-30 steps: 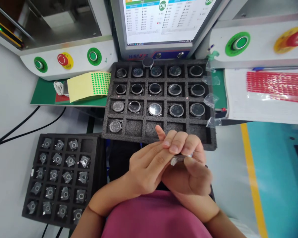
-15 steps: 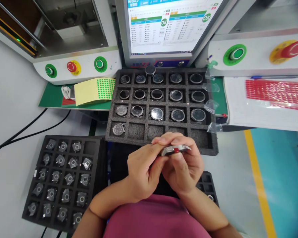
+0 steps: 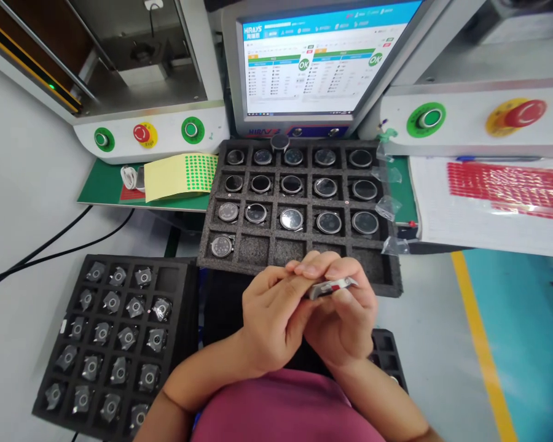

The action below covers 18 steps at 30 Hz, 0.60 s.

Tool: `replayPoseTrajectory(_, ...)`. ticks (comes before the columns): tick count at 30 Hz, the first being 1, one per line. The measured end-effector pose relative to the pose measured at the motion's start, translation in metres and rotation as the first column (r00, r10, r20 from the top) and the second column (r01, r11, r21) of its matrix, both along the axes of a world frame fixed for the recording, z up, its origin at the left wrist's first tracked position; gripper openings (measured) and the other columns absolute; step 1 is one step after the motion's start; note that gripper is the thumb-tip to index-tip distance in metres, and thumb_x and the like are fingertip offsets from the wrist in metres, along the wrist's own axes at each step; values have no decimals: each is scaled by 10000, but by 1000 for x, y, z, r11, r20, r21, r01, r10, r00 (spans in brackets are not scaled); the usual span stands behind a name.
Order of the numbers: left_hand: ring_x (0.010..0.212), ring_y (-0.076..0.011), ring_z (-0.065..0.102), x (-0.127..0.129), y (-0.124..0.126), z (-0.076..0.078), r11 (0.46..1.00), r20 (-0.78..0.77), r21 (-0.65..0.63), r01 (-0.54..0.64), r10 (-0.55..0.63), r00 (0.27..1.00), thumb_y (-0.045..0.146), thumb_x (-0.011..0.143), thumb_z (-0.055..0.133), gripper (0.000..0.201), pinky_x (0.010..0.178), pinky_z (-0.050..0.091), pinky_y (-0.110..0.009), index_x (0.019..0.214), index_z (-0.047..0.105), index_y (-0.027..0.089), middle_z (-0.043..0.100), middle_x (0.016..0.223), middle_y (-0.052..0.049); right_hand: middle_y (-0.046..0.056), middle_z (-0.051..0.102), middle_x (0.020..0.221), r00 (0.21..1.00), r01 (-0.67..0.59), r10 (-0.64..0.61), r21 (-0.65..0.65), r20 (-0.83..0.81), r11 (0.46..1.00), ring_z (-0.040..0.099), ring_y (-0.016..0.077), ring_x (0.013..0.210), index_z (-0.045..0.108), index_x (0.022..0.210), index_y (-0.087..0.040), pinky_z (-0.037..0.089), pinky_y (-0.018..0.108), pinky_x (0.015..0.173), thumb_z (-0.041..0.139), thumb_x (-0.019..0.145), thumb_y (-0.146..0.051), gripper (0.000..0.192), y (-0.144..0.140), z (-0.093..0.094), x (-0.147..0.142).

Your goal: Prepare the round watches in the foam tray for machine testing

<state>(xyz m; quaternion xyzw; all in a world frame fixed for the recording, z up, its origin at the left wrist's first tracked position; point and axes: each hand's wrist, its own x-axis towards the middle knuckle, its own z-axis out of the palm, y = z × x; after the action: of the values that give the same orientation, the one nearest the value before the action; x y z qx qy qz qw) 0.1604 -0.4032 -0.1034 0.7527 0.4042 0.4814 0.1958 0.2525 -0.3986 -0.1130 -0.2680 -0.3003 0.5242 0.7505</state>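
Both my hands grip one silver watch case point(image 3: 325, 288), seen edge-on with a small red piece on its side. My left hand point(image 3: 276, 313) closes on its left end. Fingers of my right hand point(image 3: 345, 307) wrap around the right end, the thumb pressing the near side. The watch's face is hidden from me. Just beyond my hands lies a grey foam tray point(image 3: 253, 252) with round watches in its pockets, one of them a lit-looking watch point(image 3: 291, 219). Another watch point(image 3: 280, 143) rests on the tray's far rim.
To the left, a black foam tray point(image 3: 168, 279) holds several plastic-wrapped watch parts. A monitor point(image 3: 299, 80) showing OK marks stands behind. Machine panels carry green buttons point(image 3: 431, 118) and red stop buttons point(image 3: 525, 113). Yellow sticker sheets point(image 3: 166, 178) and red strips point(image 3: 502, 190) flank the tray.
The watch case has turned slightly in my hands, and both hands have shifted a little. The camera view has tilted up, showing more of the monitor.
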Motion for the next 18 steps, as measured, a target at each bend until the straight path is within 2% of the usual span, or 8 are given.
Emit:
replayPoseTrajectory(4,866,-168,704,2,2,-6,993,-47,119,12,-6,999,192,997,490,257,803,570,-280,1204,621,116,781,992,-86,-9,591,738,999,-19,17,-36,-29,999,606,125,732,657,797,-232,593,262,740,694,818,-264,53,1,5,1)
replayPoseTrajectory(7,858,-158,720,2,2,-9,978,-79,210,5,12,997,174,1005,459,285,740,546,-274,1235,606,94,785,973,-95,-11,522,701,999,-36,35,-39,-40,999,560,131,678,611,738,-224,589,265,622,685,796,-263,102,2,9,3)
replayPoseTrajectory(10,806,-149,714,2,2,-8,967,-102,255,-18,45,994,164,1006,448,288,691,514,-278,1230,611,85,789,949,-96,-14,496,699,994,-83,82,-25,-69,996,544,131,667,607,744,-220,600,275,594,669,804,-249,90,3,9,4)
replayPoseTrajectory(12,794,-147,701,1,2,-5,973,-86,229,-22,43,995,171,1007,455,269,699,508,-277,1198,628,94,790,932,-88,-10,519,724,992,-104,104,-1,-69,995,566,132,690,637,786,-220,617,290,628,653,831,-240,51,3,7,4)
replayPoseTrajectory(16,723,-135,636,1,2,1,999,24,12,-33,33,999,186,998,494,217,662,494,-267,1142,652,145,777,916,-41,26,625,874,997,-68,67,20,28,997,647,149,826,708,941,-229,632,326,759,656,891,-244,74,1,3,2)
replayPoseTrajectory(18,698,-134,608,1,1,2,998,74,-55,-34,38,997,176,991,504,224,638,486,-269,1161,650,166,770,927,-31,38,642,918,997,-35,34,14,63,999,664,152,879,721,982,-227,626,323,803,651,901,-226,107,0,1,0)
